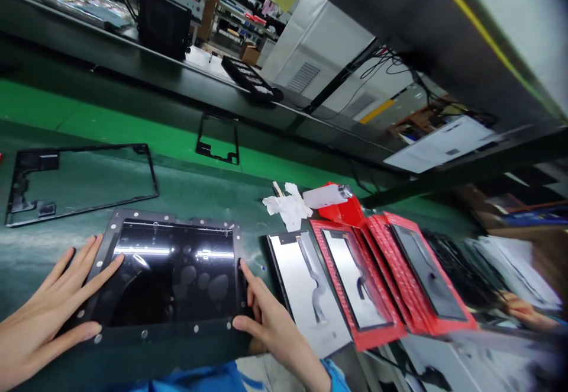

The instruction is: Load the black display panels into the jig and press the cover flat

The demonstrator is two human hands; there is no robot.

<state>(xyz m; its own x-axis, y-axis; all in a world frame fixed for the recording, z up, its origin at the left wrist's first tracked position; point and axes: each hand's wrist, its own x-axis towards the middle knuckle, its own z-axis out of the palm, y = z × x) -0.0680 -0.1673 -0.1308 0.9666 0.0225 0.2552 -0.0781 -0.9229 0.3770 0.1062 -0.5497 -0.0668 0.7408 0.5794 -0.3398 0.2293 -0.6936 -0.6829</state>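
Observation:
A black display panel (177, 276) with a glossy face and several smudges lies in a dark flat frame (168, 217) dotted with small round metal studs. My left hand (55, 312) rests spread at the left end, its index fingertip over the panel's edge and its thumb at the lower left corner. At the right end, my right hand (270, 315) grips the frame's edge, thumb on the lower corner, index finger along the side and other fingers curled. Beside that hand lies a silver-backed display panel (306, 285) with a flex cable.
Two more panels, a silver one (355, 279) and a grey one (426, 270), lie on red bubble wrap (377, 336). Behind are a white bottle (323, 196) and crumpled tissue (290, 205). Thin black bezels (153, 182) lie left. A co-worker's hand (523, 309) is at right.

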